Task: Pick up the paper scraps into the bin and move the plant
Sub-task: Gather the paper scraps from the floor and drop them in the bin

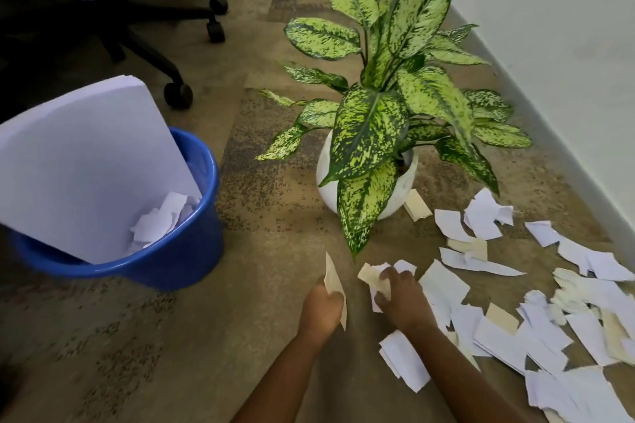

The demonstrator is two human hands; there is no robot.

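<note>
Several white and cream paper scraps (536,330) lie scattered on the floor at the lower right. My left hand (321,311) grips one cream scrap (334,282) upright. Just right of it, my right hand (402,300) is closed on a bunch of crumpled scraps (374,276) low over the floor. A blue bin (178,251) stands at the left with scraps inside and a large white sheet (86,165) leaning out of it. The spotted green plant (388,93) grows from a round white pot (326,182) directly beyond my hands.
A white wall (549,27) runs along the right side close to the plant and scraps. Black office chair bases with castors (178,94) stand at the upper left behind the bin. Brown speckled carpet (268,182) lies between bin and pot.
</note>
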